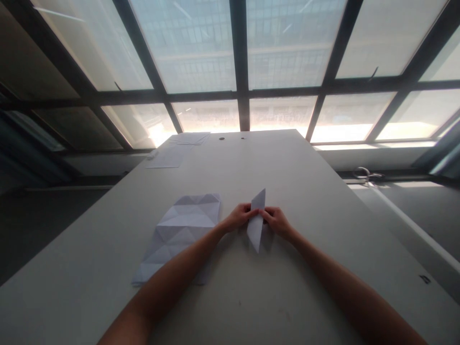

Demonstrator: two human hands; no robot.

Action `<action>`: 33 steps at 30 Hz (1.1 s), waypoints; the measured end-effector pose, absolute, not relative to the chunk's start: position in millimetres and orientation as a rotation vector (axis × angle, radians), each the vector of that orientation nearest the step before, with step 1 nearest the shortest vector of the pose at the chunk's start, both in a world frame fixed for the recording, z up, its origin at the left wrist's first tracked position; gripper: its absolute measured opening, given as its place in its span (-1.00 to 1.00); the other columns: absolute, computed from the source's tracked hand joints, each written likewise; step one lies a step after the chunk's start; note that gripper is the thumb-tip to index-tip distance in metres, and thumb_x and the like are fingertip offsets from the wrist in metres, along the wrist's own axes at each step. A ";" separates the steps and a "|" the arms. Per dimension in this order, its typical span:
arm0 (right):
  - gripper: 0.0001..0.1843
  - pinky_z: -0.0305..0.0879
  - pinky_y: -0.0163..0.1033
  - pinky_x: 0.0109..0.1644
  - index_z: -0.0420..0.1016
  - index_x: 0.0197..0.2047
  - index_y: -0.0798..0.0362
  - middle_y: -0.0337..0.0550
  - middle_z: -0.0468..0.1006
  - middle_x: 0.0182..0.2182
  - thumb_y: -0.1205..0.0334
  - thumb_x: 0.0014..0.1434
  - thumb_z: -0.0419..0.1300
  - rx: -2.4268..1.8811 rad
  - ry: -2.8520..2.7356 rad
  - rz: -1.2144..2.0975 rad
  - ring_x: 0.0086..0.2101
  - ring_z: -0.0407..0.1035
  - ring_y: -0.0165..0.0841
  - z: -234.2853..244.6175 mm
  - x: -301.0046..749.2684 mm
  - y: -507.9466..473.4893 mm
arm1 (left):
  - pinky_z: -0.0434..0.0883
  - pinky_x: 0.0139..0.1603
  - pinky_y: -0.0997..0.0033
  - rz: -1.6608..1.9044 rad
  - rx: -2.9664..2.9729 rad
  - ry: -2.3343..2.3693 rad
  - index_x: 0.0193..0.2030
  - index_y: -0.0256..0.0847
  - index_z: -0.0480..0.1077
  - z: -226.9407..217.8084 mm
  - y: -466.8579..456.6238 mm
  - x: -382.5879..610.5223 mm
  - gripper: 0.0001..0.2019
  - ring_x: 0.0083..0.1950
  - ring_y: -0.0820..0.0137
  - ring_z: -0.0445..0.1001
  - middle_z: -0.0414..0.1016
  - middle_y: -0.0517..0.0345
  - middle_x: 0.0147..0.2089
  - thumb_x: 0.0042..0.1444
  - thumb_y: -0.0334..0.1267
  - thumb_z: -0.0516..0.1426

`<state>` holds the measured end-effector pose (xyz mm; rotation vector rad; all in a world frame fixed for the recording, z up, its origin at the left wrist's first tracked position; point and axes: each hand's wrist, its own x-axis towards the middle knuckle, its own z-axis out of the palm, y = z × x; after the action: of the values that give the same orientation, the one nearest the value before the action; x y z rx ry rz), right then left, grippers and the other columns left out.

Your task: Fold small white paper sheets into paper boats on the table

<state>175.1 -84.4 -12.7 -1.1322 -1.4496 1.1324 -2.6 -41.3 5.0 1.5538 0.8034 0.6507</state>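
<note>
A small folded piece of white paper stands tilted between my two hands, just above the white table. It has pointed ends at top and bottom. My left hand pinches its left side with thumb and fingers. On the opposite edge, my right hand grips it in the same way, fingertips close to those of the left. To the left, partly behind my left forearm, lies a larger creased sheet of white paper with a pattern of triangular folds.
The white table reaches toward a wall of windows. Flat white sheets lie at its far left corner. A white rail with a metal ring is beyond the right edge. A small dark mark shows near that edge.
</note>
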 end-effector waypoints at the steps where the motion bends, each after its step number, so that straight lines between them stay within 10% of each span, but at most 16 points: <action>1: -0.54 0.04 -0.34 -0.50 0.43 -0.55 0.12 -0.26 0.33 -0.64 -0.11 0.13 0.17 -1.144 -1.447 1.107 -0.57 0.17 -0.44 -14.0 175.2 -83.8 | 0.28 -0.39 0.50 0.650 1.584 0.802 -0.21 -0.40 0.54 5.9 -41.5 -2.5 -0.47 -0.38 0.41 0.40 0.53 0.05 -0.33 0.08 0.16 0.22; 33: -0.55 0.09 -0.32 -0.51 0.50 -0.55 0.12 -0.24 0.40 -0.65 -0.15 -0.08 0.35 -1.189 -1.245 1.115 -0.59 0.21 -0.43 -11.1 184.4 -78.0 | 0.12 -0.51 0.53 0.551 1.672 0.818 -0.26 -0.39 0.52 5.7 -46.6 -3.1 -0.44 -0.48 0.48 0.27 0.37 0.17 -0.47 0.05 0.21 0.21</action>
<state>184.4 -78.0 -11.1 -1.1892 -1.2449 1.1148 -3.1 -46.6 5.7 1.6719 0.8177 0.5513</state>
